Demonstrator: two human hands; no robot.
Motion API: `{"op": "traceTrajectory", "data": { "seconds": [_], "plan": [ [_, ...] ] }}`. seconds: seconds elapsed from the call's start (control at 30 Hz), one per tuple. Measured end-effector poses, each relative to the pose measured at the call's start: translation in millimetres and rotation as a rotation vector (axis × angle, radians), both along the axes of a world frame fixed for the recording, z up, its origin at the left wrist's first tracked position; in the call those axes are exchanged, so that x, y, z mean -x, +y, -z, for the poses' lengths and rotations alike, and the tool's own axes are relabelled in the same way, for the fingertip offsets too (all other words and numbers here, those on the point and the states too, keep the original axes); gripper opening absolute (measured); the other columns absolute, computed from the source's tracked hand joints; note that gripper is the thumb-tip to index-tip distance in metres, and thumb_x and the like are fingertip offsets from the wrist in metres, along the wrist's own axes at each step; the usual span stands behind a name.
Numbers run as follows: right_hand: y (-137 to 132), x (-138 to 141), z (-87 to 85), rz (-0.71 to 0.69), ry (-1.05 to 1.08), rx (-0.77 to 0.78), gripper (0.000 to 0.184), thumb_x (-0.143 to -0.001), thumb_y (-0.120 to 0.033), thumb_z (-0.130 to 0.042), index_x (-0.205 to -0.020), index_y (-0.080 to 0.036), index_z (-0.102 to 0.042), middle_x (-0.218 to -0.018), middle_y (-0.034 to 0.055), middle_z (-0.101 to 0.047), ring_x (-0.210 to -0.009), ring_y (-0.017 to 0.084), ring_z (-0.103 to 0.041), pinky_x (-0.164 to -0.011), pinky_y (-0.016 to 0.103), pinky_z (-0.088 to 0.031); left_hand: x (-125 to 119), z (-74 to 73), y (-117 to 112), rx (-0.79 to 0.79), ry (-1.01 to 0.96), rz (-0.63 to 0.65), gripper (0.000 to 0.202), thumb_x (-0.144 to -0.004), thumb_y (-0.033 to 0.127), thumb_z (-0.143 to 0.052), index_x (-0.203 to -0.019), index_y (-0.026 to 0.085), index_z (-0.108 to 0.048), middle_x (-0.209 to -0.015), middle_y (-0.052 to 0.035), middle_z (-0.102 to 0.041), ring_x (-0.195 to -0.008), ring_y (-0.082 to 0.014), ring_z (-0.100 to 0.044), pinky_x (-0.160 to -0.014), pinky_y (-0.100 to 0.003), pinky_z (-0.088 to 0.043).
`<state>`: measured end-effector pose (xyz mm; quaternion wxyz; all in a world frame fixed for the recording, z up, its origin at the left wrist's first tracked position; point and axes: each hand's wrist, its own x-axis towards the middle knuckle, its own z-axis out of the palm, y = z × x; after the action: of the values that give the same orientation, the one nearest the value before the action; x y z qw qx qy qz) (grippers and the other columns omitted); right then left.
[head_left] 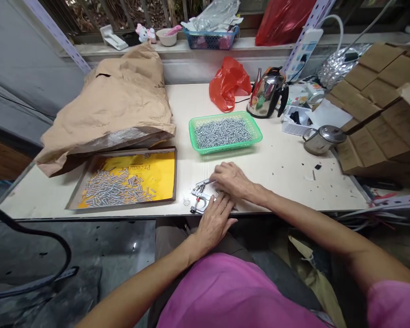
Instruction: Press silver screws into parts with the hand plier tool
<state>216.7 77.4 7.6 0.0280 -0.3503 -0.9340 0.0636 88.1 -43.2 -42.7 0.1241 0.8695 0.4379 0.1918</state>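
Both hands were together at the near edge of the table (pixel 276 187), over a small metal tool (pixel 205 197) with a curved frame. The right hand (pixel 233 181) lay over the far side of the tool, its fingers bent and drawn close together. The left hand (pixel 216 217) reached in from the near side, its fingers fairly straight and side by side, the tips near the right hand. The hands hid part of the tool, so whether either set of fingers had closed on it, or on something beneath, could not be told.

To the left of the tool, a shallow tray (pixel 175 177) held a yellow sheet (pixel 162 169) with a loose heap of metal pins (pixel 111 190) on it. A large paper sack (pixel 112 100) lay behind the tray. Beyond the hands stood a green basket (pixel 225 148) filled with more small metal pieces (pixel 223 131). Behind it were a red bag (pixel 229 84) and a kettle (pixel 267 95). Further right, a lidded mug (pixel 323 142) stood near stacked boxes (pixel 379 132), with small dark scraps (pixel 317 167) on the table in front.
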Motion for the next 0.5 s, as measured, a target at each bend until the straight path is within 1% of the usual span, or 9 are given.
{"op": "traceTrajectory", "data": {
  "seconds": [0.07, 0.1, 0.13, 0.2, 0.3, 0.37, 0.43, 0.5],
  "plan": [
    [-13.8, 21.0, -3.8, -0.235, 0.009, 0.037, 0.015, -0.091, -0.027, -0.055, -0.096, -0.023, -0.069, -0.097, 0.0072, -0.059, -0.093, 0.022, -0.044, -0.073, 0.033, -0.028, 1.2, 5.3, -2.6, 0.026, 0.008, 0.004, 0.045, -0.089, 0.034, -0.056, -0.129, 0.013, -0.051, -0.129, -0.0168, -0.059, -0.128, -0.0314, -0.049, -0.107, -0.050, -0.039],
    [-20.5, 30.9, -4.6, -0.326, -0.004, 0.055, 0.014, -0.091, -0.026, -0.055, -0.093, -0.023, -0.069, -0.097, 0.0072, -0.059, -0.093, 0.022, -0.043, -0.073, 0.033, -0.029, 1.9, 8.1, -4.4, 0.043, 0.016, 0.006, 0.044, -0.089, 0.034, -0.057, -0.127, 0.014, -0.053, -0.125, -0.0160, -0.061, -0.123, -0.0313, -0.052, -0.104, -0.048, -0.042],
    [-26.3, 39.7, -4.5, -0.391, -0.021, 0.066, 0.013, -0.090, -0.023, -0.055, -0.090, -0.021, -0.069, -0.097, 0.0075, -0.058, -0.094, 0.022, -0.043, -0.075, 0.034, -0.031, 2.7, 10.8, -6.1, 0.056, 0.022, 0.006, 0.042, -0.088, 0.035, -0.058, -0.125, 0.015, -0.055, -0.122, -0.0150, -0.063, -0.120, -0.0312, -0.055, -0.101, -0.047, -0.044],
    [-33.7, 52.5, -0.8, -0.459, -0.039, 0.071, 0.013, -0.089, -0.017, -0.055, -0.088, -0.019, -0.067, -0.100, 0.0085, -0.057, -0.095, 0.022, -0.043, -0.081, 0.036, -0.033, 4.5, 14.6, -8.9, 0.070, 0.023, 0.005, 0.041, -0.088, 0.037, -0.058, -0.124, 0.017, -0.056, -0.122, -0.0141, -0.063, -0.119, -0.0313, -0.056, -0.100, -0.046, -0.044],
    [-33.7, 61.0, 12.0, -0.497, -0.013, 0.083, 0.012, -0.088, -0.012, -0.052, -0.090, -0.016, -0.064, -0.100, 0.0091, -0.057, -0.094, 0.021, -0.046, -0.086, 0.037, -0.036, 6.9, 14.4, -10.2, 0.096, -0.005, -0.011, 0.046, -0.090, 0.041, -0.054, -0.128, 0.015, -0.053, -0.125, -0.0142, -0.061, -0.118, -0.0298, -0.056, -0.100, -0.043, -0.044],
    [-29.3, 63.1, 20.8, -0.482, 0.025, 0.139, 0.012, -0.088, -0.012, -0.051, -0.090, -0.015, -0.062, -0.094, 0.0081, -0.058, -0.089, 0.020, -0.049, -0.082, 0.034, -0.040, 7.1, 11.4, -9.3, 0.141, -0.007, -0.019, 0.044, -0.092, 0.044, -0.050, -0.125, 0.015, -0.056, -0.119, -0.0128, -0.065, -0.112, -0.0280, -0.060, -0.096, -0.041, -0.047],
    [-24.9, 64.5, 23.4, -0.400, 0.133, 0.220, 0.013, -0.090, -0.012, -0.048, -0.093, -0.014, -0.061, -0.090, 0.0073, -0.060, -0.082, 0.017, -0.052, -0.076, 0.030, -0.043, 6.5, 7.5, -7.7, 0.158, -0.001, -0.019, 0.042, -0.092, 0.045, -0.048, -0.120, 0.016, -0.059, -0.112, -0.0112, -0.067, -0.108, -0.0265, -0.062, -0.094, -0.039, -0.048],
    [-21.4, 65.1, 15.0, -0.273, 0.363, 0.261, 0.016, -0.094, -0.016, -0.044, -0.095, -0.014, -0.059, -0.090, 0.0071, -0.061, -0.079, 0.015, -0.055, -0.072, 0.027, -0.045, 7.4, 2.5, -5.7, 0.114, -0.010, 0.002, 0.042, -0.092, 0.046, -0.049, -0.121, 0.016, -0.058, -0.115, -0.0113, -0.066, -0.112, -0.0256, -0.060, -0.096, -0.038, -0.047]
  ]
}}
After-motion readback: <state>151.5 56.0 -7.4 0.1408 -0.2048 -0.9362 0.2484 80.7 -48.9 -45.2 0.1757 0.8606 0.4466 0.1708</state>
